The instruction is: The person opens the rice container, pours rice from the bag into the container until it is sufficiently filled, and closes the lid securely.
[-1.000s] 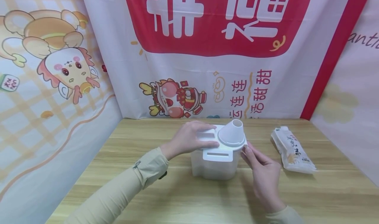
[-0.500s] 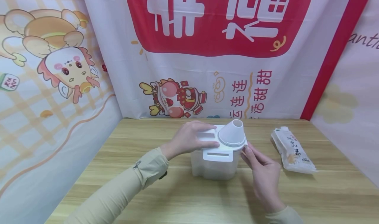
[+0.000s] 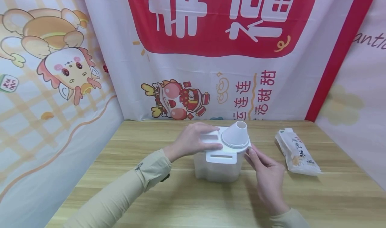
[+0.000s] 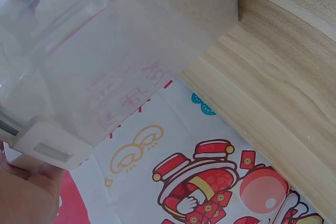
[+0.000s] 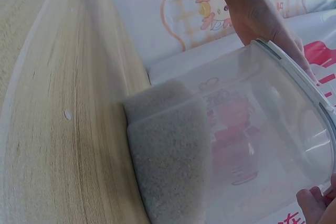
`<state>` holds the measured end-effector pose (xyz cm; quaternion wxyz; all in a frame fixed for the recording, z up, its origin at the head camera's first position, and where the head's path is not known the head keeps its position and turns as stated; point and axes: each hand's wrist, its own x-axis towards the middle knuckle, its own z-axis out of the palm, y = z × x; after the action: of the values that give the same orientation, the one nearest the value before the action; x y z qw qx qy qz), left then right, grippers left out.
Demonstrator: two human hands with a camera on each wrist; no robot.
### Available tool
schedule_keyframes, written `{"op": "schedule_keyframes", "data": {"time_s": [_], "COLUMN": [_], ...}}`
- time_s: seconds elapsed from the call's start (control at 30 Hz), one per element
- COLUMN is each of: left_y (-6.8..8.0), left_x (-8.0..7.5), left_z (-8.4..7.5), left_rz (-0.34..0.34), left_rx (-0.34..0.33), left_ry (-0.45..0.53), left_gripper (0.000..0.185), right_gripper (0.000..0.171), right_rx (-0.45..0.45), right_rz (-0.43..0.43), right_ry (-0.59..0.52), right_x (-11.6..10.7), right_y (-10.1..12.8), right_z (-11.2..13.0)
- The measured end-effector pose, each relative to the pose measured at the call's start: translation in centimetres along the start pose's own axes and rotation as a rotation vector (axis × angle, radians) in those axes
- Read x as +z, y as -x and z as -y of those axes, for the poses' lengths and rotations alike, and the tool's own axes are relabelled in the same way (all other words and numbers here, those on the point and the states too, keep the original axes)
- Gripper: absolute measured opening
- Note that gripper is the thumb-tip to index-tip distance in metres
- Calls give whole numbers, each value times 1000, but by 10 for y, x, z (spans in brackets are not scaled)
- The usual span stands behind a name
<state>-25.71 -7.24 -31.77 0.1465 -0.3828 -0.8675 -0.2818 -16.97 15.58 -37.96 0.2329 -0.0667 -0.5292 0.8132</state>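
Note:
A translucent storage container (image 3: 218, 171) stands upright on the table, with pale rice-like grains (image 5: 170, 156) filling its lower part in the right wrist view. Its white lid (image 3: 227, 149) carries a cone-shaped spout (image 3: 235, 135) on the right and a slotted latch flap (image 3: 221, 157) at the front, tilted outward. From the left, the left hand (image 3: 188, 141) grips the lid's left part around the recessed handle, thumb near the front edge and fingers along the back. At the right end, the right hand (image 3: 269, 176) pinches the lid's edge between thumb and fingers; its fingertips are partly hidden.
To the right of the container lies a white printed plastic bag (image 3: 297, 152) on the wooden table (image 3: 163, 201). A printed cloth backdrop (image 3: 208, 67) rises behind the table, and similar hangings flank both sides.

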Motion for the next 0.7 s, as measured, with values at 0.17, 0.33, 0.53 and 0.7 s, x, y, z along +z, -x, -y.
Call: {"op": "schedule_keyframes", "data": {"time_s": [0.17, 0.33, 0.53, 0.7], "left_y": [0, -1, -2, 0], "left_x": [0, -1, 0, -1], "left_z": [0, 0, -1, -2], "left_rz": [1, -3, 0, 2], "left_rx": [7, 18, 1, -3], "left_ry": [3, 2, -5, -3], "left_gripper": [58, 56, 58, 58], "right_gripper": [32, 31, 34, 32], "right_rx": [13, 21, 70, 93], "right_rz": [0, 5, 36, 49], "right_ry": [-5, 4, 49, 56], "right_x": [0, 0, -5, -7], "right_y": [0, -1, -6, -6], "right_z": [0, 1, 5, 6]}}
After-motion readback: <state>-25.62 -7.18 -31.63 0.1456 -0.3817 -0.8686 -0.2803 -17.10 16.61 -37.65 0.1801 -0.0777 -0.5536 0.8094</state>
